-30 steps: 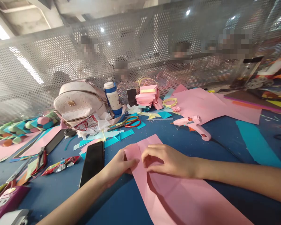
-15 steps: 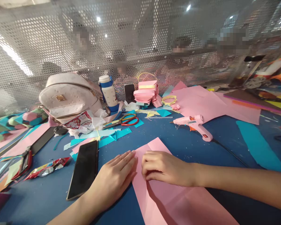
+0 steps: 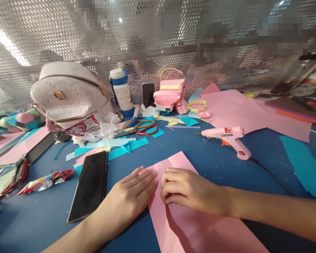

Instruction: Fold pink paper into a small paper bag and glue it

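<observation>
A large sheet of pink paper [image 3: 208,228] lies in front of me, with creases in it and a long flap raised along its left part. My left hand [image 3: 133,191] rests flat across the sheet's left edge, fingers stretched out. Just beside it, my right hand [image 3: 183,188] has its fingers curled down, pinching the raised edge of the paper. The fingertips of the right hand are partly hidden. To the left of my left hand lies a black phone [image 3: 89,188].
Beyond the sheet are a pink glue gun [image 3: 226,135] with a cord, scissors [image 3: 144,129], blue paper scraps [image 3: 127,147] and a pink paper bag [image 3: 170,93]. A white backpack [image 3: 71,89] and a bottle [image 3: 122,93] stand against a perforated metal screen. Red-handled pliers [image 3: 19,172] lie left.
The camera view has shifted and come slightly nearer to the table. Both hands stay at nearly the same places on the pink paper, and its fold looks much the same.
</observation>
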`<state>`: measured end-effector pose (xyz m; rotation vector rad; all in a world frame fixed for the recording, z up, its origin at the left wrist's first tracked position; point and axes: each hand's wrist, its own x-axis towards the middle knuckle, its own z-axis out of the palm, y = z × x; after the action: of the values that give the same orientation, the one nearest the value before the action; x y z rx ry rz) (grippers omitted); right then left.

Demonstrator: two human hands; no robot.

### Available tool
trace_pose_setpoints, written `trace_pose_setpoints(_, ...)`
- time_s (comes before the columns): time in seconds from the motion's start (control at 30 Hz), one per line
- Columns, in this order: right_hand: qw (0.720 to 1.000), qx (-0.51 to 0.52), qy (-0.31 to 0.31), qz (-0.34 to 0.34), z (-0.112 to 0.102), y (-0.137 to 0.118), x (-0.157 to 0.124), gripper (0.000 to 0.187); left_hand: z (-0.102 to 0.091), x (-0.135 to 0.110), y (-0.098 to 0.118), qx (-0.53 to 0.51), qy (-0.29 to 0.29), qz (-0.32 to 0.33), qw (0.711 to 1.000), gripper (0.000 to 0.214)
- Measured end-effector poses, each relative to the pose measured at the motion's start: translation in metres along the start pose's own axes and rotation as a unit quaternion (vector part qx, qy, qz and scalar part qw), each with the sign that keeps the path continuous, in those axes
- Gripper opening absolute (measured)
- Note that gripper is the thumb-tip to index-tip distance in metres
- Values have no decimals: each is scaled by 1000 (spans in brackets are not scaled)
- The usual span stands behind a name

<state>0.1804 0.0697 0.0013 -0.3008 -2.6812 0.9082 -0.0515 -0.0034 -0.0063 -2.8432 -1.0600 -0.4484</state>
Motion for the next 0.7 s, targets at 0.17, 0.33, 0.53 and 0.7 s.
trace_pose_setpoints(0.17,1000,-9,7,-5,2,-1,0,18,-2,0,1,-95,-35,-16,995,44)
trace_pose_setpoints(0.33,999,-2,13,31,2,-4,0,11,-5,2,2,-167,-28,-34,985,43)
trace_pose_setpoints(0.53,998,11,24,60,2,-6,-2,10,-9,-3,4,-185,-12,26,982,35)
trace_pose_setpoints(0.7,998,-52,25,-6,-1,-2,-5,24,-14,1,7,-193,-48,-13,980,33)
